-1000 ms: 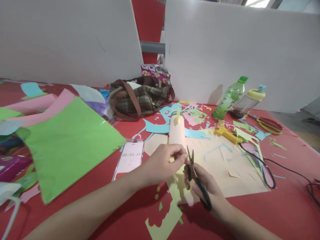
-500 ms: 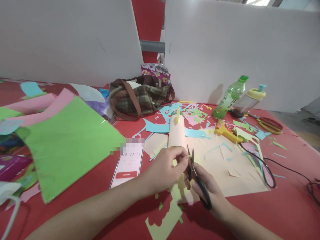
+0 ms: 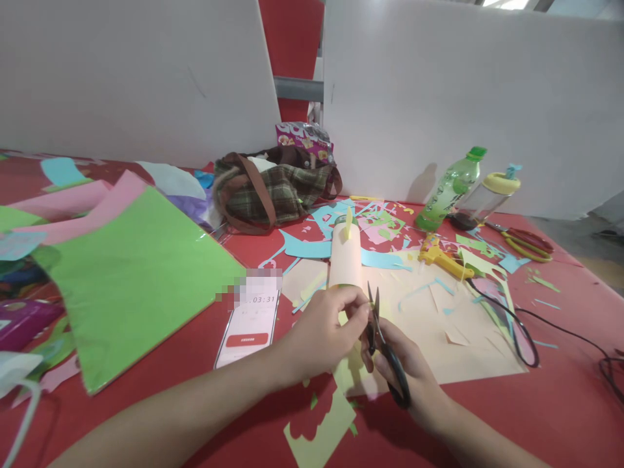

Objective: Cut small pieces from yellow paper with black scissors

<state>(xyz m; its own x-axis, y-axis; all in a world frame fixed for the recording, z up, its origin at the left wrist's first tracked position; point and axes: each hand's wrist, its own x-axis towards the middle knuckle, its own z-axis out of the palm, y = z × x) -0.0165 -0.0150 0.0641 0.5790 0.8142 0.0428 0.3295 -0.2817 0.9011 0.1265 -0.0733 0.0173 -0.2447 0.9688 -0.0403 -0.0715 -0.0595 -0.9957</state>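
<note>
My right hand (image 3: 405, 367) is wrapped round a pair of black-handled scissors (image 3: 389, 351), whose blades point up and stand slightly apart. Just left of the blades, my left hand (image 3: 331, 325) is closed in a pinch, thumb against forefinger; whatever lies between the fingertips is too small to make out. Beyond the left hand lies a cylinder wrapped in pale peach paper (image 3: 345, 260), with a small yellow paper piece (image 3: 348, 224) standing up near its far end. Below my hands rests a yellow paper sheet (image 3: 319, 426) with a scalloped cut edge.
A phone (image 3: 248, 318) showing a timer lies left of my hands, beside a large green sheet (image 3: 146, 279). To the right are a yellow glue gun (image 3: 446, 260) with its cord, a green bottle (image 3: 451, 188) and a clear jar (image 3: 487, 198). A plaid bag (image 3: 287, 192) sits behind.
Almost nothing differs. The scissors' blades have shifted very slightly to the right, and both hands keep their places and grips.
</note>
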